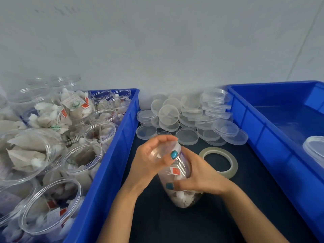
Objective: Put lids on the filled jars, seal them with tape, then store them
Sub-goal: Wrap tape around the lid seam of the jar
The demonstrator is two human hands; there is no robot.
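A filled jar (184, 199) stands tilted on the dark table (175, 227), in the lane between two blue bins. The left hand (150, 160) is curled over the clear lid (176, 146) on the jar's mouth, thumb on the lid's edge. The right hand (201, 174) grasps the jar's body from the right, thumb across the front.

The left bin (112, 165) runs close along the left forearm, its rim near the left wrist, and is crowded with open jars (82, 160) of white sachets. The right bin (263, 137) lies well apart from the hands. Its floor is mostly bare, and one lidded jar (315, 149) shows at the picture's right edge.

A roll of clear tape (234, 163) lies flat just beside the right hand, between it and the right bin's wall. Behind the hands, a heap of spare lids (192, 116) fills the far end of the lane up to the wall (175, 50). Bare table shows in front of the jar, between the forearms.
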